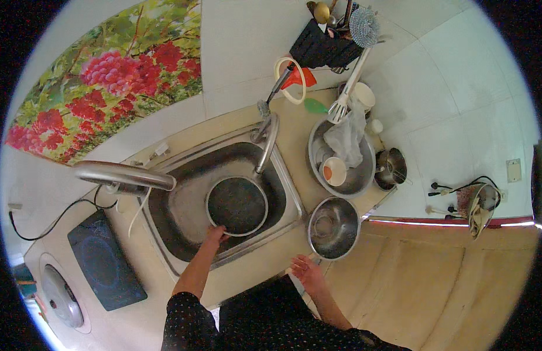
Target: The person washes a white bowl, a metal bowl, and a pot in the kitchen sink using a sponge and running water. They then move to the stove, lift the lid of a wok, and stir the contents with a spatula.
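Observation:
A round dark-bottomed pan with a pale rim sits in the stainless steel sink, under the curved tap. My left hand grips the near rim of this pan. At the counter's front edge, my right hand is raised with its fingers slightly apart, and nothing shows in it. Just beyond those fingers stands a shiny metal bowl, close to the counter's right edge. Whether the fingertips touch this bowl cannot be made out.
A large metal basin holds a cup and a clear plastic bag. Right of it stands a small pot. An induction cooktop and a metal lid lie left. A thick metal tube overhangs the sink's left side.

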The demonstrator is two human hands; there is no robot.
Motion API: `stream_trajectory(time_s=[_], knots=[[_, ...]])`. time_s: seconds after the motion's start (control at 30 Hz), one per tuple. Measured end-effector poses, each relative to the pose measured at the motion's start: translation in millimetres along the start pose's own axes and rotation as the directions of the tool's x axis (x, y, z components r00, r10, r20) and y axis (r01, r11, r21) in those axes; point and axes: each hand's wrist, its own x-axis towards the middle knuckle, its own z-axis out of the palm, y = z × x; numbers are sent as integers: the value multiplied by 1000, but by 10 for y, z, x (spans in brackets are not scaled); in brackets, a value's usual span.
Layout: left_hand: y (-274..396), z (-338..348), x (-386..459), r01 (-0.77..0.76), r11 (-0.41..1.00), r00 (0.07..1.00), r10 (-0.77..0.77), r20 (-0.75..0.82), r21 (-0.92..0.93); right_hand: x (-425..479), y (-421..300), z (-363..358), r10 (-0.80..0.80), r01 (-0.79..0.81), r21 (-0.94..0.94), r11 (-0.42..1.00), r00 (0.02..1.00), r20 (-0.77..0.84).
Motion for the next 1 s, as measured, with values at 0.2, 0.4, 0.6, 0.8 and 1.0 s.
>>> stream_trajectory(time_s=[0.2,0.4,0.6,0.8,1.0], knots=[[106,206,-85,112,985,993,-104,63,-134,347,-255,559,-20,18,-109,994,1000,-20],[234,170,-234,464,827,869,-357,342,-316,1046,-227,850,-148,139,-194,971,988,-34],[613,375,-584,750,568,638,-489,594,-338,1138,-448,1274,-236,198,-602,773,972,17],[694,695,-875,708,578,654,-322,684,-406,982,-466,1541,-547,472,-714,518,824,148],[620,707,-680,703,635,640,-371,673,-319,1028,-431,1696,-580,478,-755,449,799,160]])
